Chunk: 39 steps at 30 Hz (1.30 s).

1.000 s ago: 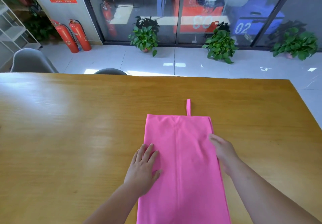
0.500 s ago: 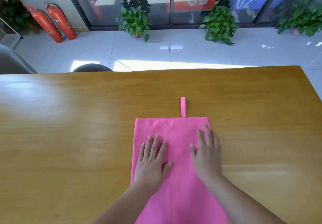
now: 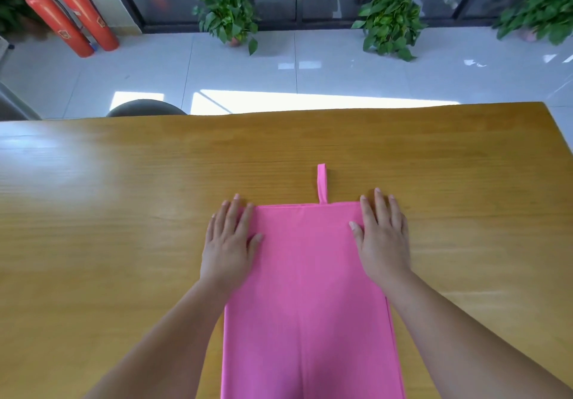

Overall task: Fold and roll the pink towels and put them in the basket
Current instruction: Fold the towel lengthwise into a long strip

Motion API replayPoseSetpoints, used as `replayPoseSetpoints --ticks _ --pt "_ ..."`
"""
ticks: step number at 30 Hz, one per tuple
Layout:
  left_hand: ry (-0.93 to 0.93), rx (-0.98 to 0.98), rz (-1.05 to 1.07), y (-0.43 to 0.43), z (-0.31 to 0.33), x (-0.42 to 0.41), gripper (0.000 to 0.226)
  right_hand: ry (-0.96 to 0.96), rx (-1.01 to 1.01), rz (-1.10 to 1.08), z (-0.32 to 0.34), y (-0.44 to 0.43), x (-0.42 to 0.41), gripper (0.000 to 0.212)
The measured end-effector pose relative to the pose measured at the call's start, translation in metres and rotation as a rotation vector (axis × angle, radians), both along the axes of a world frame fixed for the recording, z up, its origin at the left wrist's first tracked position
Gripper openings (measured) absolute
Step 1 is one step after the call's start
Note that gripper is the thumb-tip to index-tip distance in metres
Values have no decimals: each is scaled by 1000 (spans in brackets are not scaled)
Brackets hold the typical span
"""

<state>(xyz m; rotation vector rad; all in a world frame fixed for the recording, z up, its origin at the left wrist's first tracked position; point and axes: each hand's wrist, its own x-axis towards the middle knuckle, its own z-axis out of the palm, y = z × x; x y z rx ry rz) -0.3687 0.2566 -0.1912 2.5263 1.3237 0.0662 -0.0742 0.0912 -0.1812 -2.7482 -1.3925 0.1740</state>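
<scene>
The pink towel (image 3: pixel 310 290) lies flat on the desk (image 3: pixel 124 212), in the middle and toward the near side. Its long sides run away from the person and its near end passes out of the bottom of the view. The far edge is straight and square to the desk's far edge, and a wide band of wood lies between the two. A narrow loop (image 3: pixel 322 183) sticks out from the far edge onto the wood. Broad stretches of desk surface spread to the left and right of the towel.

The towel is folded into a long strip. It is smooth, with a faint crease down its length and layered edges showing along its right side.

The left hand (image 3: pixel 228 243) lies open and flat on the far left corner, thumb on the cloth and fingertips reaching onto the wood. The right hand (image 3: pixel 383 237) lies open and flat on the far right corner in the same way.

Past the desk's far edge a dark chair back (image 3: pixel 145 108) shows. Beyond it are a white tiled floor (image 3: pixel 341 73), potted plants (image 3: pixel 228 14) and two red fire extinguishers (image 3: pixel 77 17).
</scene>
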Motion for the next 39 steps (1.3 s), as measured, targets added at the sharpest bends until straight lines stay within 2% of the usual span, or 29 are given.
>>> replayPoseSetpoints --ticks 3,6,12,18,22,24,27,29,32,33,34,36,37,39 --pt "-58 -24 280 13 9 -1 67 83 80 -210 9 7 5 64" --pt "-43 -57 358 24 20 5 54 229 118 -259 19 16 12 61" --pt "-138 -471 604 53 25 19 45 585 99 -526 35 42 26 20" --pt "-174 -620 588 65 40 18 28 642 19 -544 36 43 33 5" --pt "-292 -736 591 71 45 5 29 596 137 -499 46 40 31 8" --pt "-355 -796 572 73 48 -2 30 693 224 -485 53 38 33 15" --pt "-520 -939 530 71 68 -9 33 915 404 -443 77 35 30 21" --pt "-710 -1098 441 70 85 -19 42 972 509 -356 101 29 32 19" --pt "-1069 -1306 354 64 100 -38 36 1119 721 -295 128 9 33 22" --pt "-1109 -1308 383 58 101 -39 31 1162 757 -313 128 4 28 21" --pt "-1067 -1258 410 54 96 -37 27 1162 751 -334 122 2 24 20" --pt "-785 -1032 428 50 91 -24 24 1056 626 -293 105 5 18 18" --pt "-710 -934 442 50 88 -19 25 1003 583 -279 102 9 18 18" --pt "-821 -899 527 56 86 -14 24 957 685 -344 105 16 26 19"
